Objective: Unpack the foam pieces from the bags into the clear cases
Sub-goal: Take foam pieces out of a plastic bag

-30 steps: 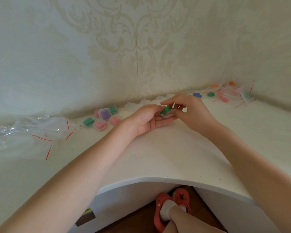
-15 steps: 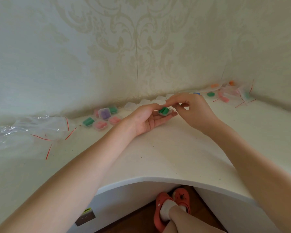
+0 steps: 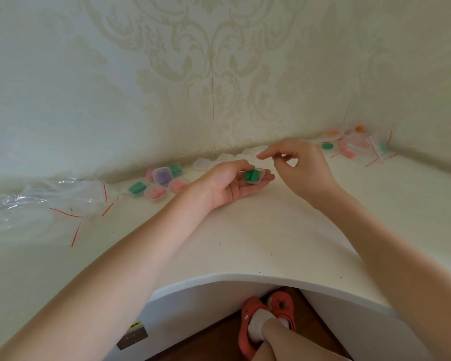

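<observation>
Palm up, my left hand [image 3: 229, 182] rested on the table [image 3: 271, 230] and held a clear case [image 3: 253, 177] with green foam pieces [image 3: 251, 175]. My right hand [image 3: 301, 165] hovered just beside it, fingers loosely curled, holding nothing.

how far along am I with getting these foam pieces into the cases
Done: a cluster of filled cases sits by the wall, with emptied bags to their left. In hand: your left hand holds a case with green foam; your right hand hovers beside it, holding nothing visible. Left: bags with foam in the far right corner, and empty cases along the wall.
</observation>
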Demonstrator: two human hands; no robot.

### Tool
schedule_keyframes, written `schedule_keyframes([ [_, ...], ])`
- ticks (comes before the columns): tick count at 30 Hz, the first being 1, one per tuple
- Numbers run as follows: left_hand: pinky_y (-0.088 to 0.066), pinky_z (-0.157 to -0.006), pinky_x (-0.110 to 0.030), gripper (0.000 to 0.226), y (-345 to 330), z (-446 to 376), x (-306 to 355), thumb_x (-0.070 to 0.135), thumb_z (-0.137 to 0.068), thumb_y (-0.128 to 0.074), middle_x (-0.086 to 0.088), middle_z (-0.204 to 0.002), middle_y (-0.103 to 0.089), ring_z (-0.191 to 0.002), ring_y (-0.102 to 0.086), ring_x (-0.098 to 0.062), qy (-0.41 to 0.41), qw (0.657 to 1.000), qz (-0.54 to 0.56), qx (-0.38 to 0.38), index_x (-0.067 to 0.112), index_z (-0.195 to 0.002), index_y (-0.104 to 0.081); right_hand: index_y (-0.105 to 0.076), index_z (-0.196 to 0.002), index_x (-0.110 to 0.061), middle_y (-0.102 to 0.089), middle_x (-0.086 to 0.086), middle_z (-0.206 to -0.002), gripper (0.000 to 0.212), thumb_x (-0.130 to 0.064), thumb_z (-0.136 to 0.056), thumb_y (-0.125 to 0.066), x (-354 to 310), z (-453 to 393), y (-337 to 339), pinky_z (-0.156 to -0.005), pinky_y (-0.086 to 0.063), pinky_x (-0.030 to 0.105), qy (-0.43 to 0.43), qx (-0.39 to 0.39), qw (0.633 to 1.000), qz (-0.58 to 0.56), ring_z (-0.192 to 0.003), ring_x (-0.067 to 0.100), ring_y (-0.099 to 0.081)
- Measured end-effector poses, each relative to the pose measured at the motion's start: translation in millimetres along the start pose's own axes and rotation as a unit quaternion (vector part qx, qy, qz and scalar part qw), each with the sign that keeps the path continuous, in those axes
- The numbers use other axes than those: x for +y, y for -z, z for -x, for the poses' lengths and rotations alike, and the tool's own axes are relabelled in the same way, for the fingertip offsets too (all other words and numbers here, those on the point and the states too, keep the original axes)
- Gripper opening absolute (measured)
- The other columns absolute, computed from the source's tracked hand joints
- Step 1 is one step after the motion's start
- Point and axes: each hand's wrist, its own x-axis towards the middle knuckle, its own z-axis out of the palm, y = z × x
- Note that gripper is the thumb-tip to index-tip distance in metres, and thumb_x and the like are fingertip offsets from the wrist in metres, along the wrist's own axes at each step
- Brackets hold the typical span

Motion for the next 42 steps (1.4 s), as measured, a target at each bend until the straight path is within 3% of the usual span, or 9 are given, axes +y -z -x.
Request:
schedule_keyframes([
  [4,-0.058,-0.071,-0.033,0.013,-1.2,-0.6,0.1,-0.008,-0.092,-0.042,-0.020,-0.083,-0.069,-0.073,-0.070,-0.030,0.001,1.000,-0.030,-0.004,-0.010,-0.093,-0.055,-0.071,-0.104,-0.018,-0.059,-0.008,-0.102,0.038,0.006,-0.086,-0.048,3.1,-2.2,0.3,-0.074,-0.039,0.004,0.002,0.019,1.000,0.014,-0.085,-0.001,-0.054],
  [8,-0.057,-0.074,-0.032,0.012,-0.5,-0.6,0.8,-0.006,-0.091,-0.048,-0.017,-0.077,-0.068,-0.070,-0.071,-0.025,0.004,0.999,-0.052,-0.008,-0.008,-0.086,-0.059,-0.067,-0.113,-0.018,-0.065,-0.006,-0.103,0.040,0.005,-0.088,-0.048,2.1,-0.2,-4.1,-0.073,-0.042,0.005,-0.004,-0.017,1.000,-0.008,-0.084,0.002,-0.057],
  [14,-0.058,-0.068,-0.037,0.007,0.3,-2.0,-0.2,-0.001,-0.093,-0.050,-0.018,-0.075,-0.069,-0.064,-0.070,-0.027,-0.006,1.000,0.001,0.003,-0.007,-0.093,-0.055,-0.069,-0.107,-0.020,-0.061,-0.023,-0.093,0.035,0.003,-0.089,-0.049,0.0,0.5,-4.7,-0.072,-0.043,0.006,0.004,-0.030,0.999,-0.019,-0.086,0.002,-0.058],
  [21,-0.055,-0.075,-0.048,0.017,5.5,-4.8,1.2,0.003,-0.093,-0.034,-0.029,-0.092,-0.062,-0.068,-0.069,-0.040,-0.003,0.997,0.079,0.008,-0.004,-0.097,-0.049,-0.069,-0.104,-0.022,-0.066,-0.015,-0.100,0.033,0.000,-0.089,-0.050,4.4,1.0,-6.1,-0.076,-0.045,0.011,-0.021,-0.044,0.999,-0.017,-0.090,0.000,-0.059],
  [24,-0.056,-0.075,-0.042,0.020,6.8,-7.3,-0.4,0.014,-0.097,-0.046,-0.025,-0.088,-0.065,-0.069,-0.070,-0.033,-0.002,0.998,0.055,0.011,-0.005,-0.103,-0.051,-0.064,-0.105,-0.023,-0.068,-0.012,-0.099,0.029,-0.003,-0.088,-0.052,3.8,1.9,-5.6,-0.074,-0.044,0.009,-0.029,-0.064,0.997,-0.024,-0.091,-0.003,-0.060],
  [29,-0.058,-0.074,-0.043,0.041,8.5,-10.6,-3.0,-0.002,-0.093,-0.049,-0.020,-0.097,-0.061,-0.068,-0.070,-0.029,-0.035,0.998,0.040,0.030,0.008,-0.132,-0.040,-0.058,-0.106,-0.024,-0.069,-0.012,-0.094,0.027,-0.005,-0.088,-0.054,4.7,3.1,-4.7,-0.070,-0.041,0.006,-0.039,-0.086,0.995,-0.038,-0.090,0.001,-0.062],
  [37,-0.060,-0.067,-0.036,0.042,3.2,-9.1,-2.7,-0.006,-0.093,-0.048,-0.020,-0.099,-0.062,-0.066,-0.070,-0.024,-0.072,0.994,-0.060,0.047,0.011,-0.130,-0.038,-0.057,-0.108,-0.024,-0.068,-0.009,-0.096,0.028,-0.004,-0.088,-0.053,4.6,3.2,-5.1,-0.070,-0.041,0.005,-0.036,-0.084,0.995,-0.039,-0.089,0.002,-0.062],
  [40,-0.059,-0.067,-0.031,0.013,6.4,-9.0,7.4,0.005,-0.093,-0.053,-0.018,-0.095,-0.064,-0.068,-0.070,-0.022,-0.190,0.951,-0.212,0.125,0.009,-0.104,-0.047,-0.057,-0.109,-0.022,-0.067,-0.008,-0.100,0.028,-0.003,-0.089,-0.051,8.2,2.6,-3.9,-0.070,-0.039,0.005,-0.039,-0.066,0.996,-0.037,-0.093,0.001,-0.059],
  [42,-0.058,-0.060,-0.027,0.006,19.4,-9.8,20.9,0.011,-0.093,-0.053,-0.006,-0.083,-0.065,-0.070,-0.067,-0.021,-0.305,0.856,-0.360,0.212,0.014,-0.088,-0.054,-0.058,-0.108,-0.020,-0.066,-0.009,-0.099,0.028,-0.001,-0.089,-0.049,10.4,1.4,-2.3,-0.069,-0.039,0.004,-0.044,-0.049,0.997,-0.035,-0.092,0.001,-0.058],
])
